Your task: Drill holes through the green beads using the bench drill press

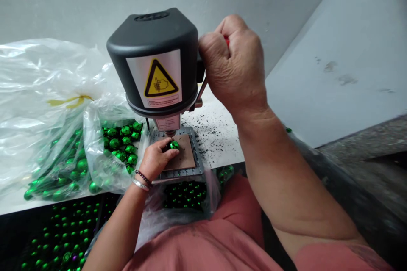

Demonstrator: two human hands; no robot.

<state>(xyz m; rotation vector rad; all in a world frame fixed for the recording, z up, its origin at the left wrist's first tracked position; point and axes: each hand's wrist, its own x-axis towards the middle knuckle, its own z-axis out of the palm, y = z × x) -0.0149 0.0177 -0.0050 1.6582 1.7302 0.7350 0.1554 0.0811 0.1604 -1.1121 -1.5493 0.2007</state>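
A black drill press (154, 46) with a yellow warning label stands in the middle. My right hand (237, 65) is wrapped round its lever, and a bit of red shows between the fingers. Beneath the chuck, my left hand (159, 156) pinches a shiny green ball (174, 145) between thumb and fingers on a brown board (184, 156). The board rests on the dark metal base (199, 159). The drill tip is at the top of the ball; whether it has entered the ball is too small to tell.
Clear plastic bags (60, 131) with many green balls (121, 144) lie to the left. Black shavings (219, 129) cover the white table right of the base. More green balls (186, 194) sit below the table's front edge, and others at the lower left. A wall rises behind.
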